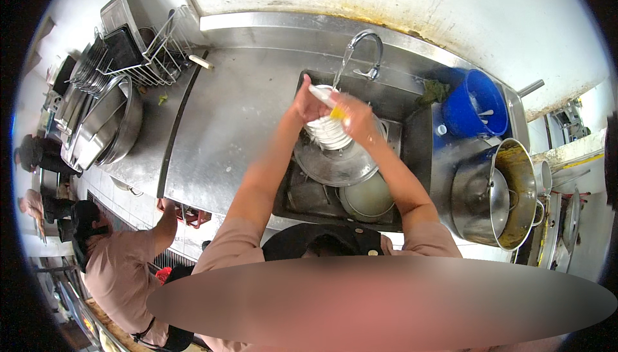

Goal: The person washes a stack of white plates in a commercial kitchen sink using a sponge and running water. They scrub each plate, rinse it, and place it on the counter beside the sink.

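Note:
Over the sink (418, 123), my left hand (305, 102) grips a small white dish (321, 95) seen nearly edge-on. My right hand (358, 120), smeared by motion, presses a yellow sponge (337, 113) against the dish. Water runs from the curved faucet (378, 41) just behind my hands. Right below them rises a stack of white dishes (328, 136), partly hidden by my hands. The stack stands on a wide round metal lid or basin (315, 170). Nearer to me in the sink lies a round pan or bowl (367, 199) holding cloudy water.
A blue bucket (473, 104) and large metal pots (473, 191) stand to the right, beside a green scouring pad (434, 91). On the left are a wire rack (154, 62), stacked metal bowls (122, 126) and a pale-handled tool (201, 61). Another person (125, 268) bends at lower left.

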Action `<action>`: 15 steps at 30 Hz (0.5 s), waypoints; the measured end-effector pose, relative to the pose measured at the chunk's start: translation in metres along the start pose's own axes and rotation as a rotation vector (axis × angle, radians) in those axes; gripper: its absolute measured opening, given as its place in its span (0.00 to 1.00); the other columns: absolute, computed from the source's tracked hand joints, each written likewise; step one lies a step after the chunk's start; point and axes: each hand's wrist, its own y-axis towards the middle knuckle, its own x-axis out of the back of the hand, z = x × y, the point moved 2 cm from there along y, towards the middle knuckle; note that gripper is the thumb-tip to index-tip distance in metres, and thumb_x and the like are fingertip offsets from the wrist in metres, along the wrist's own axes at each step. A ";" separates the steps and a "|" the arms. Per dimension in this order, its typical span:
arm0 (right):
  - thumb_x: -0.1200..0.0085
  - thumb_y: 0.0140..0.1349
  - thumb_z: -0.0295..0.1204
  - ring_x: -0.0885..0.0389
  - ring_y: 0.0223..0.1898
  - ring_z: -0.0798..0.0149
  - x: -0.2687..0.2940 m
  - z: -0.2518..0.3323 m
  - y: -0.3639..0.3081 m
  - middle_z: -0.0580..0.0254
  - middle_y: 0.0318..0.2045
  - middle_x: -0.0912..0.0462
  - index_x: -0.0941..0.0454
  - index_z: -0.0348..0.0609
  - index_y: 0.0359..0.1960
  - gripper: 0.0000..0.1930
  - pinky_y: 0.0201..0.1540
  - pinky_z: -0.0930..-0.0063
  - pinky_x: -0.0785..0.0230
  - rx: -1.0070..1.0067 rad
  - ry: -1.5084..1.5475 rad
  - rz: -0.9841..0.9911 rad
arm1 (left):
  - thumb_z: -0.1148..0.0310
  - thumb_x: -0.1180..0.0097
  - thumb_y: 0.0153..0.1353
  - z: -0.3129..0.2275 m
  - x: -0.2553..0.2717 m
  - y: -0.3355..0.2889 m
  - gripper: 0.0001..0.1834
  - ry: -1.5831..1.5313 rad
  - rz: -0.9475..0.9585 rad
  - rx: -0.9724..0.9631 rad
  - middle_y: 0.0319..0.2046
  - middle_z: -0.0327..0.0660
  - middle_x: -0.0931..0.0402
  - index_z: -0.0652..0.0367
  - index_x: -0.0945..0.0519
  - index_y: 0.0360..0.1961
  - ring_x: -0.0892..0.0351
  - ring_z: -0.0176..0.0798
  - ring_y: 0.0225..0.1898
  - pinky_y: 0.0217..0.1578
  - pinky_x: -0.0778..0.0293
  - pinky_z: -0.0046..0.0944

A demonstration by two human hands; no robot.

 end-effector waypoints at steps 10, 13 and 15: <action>0.55 0.58 0.36 0.41 0.59 0.50 -0.056 0.003 0.002 0.51 0.55 0.33 0.33 0.41 0.54 0.22 0.60 0.52 0.54 -0.267 -0.393 0.070 | 0.62 0.61 0.64 0.034 -0.009 -0.003 0.18 0.246 -0.387 -0.439 0.40 0.41 0.27 0.66 0.30 0.45 0.29 0.37 0.43 0.45 0.33 0.36; 0.53 0.55 0.39 0.29 0.50 0.53 -0.068 -0.025 0.035 0.54 0.42 0.23 0.22 0.48 0.39 0.15 0.53 0.51 0.44 -0.511 -0.180 0.185 | 0.63 0.61 0.64 0.038 -0.011 -0.022 0.18 0.409 -0.501 -0.454 0.40 0.41 0.27 0.66 0.31 0.46 0.29 0.35 0.43 0.45 0.33 0.35; 0.56 0.55 0.45 0.22 0.35 0.51 -0.067 -0.037 0.048 0.54 0.29 0.20 0.19 0.47 0.28 0.17 0.39 0.56 0.33 -0.859 -0.279 0.127 | 0.65 0.60 0.64 0.046 -0.018 -0.031 0.16 0.368 -0.465 -0.451 0.39 0.41 0.27 0.67 0.30 0.45 0.29 0.33 0.42 0.44 0.33 0.34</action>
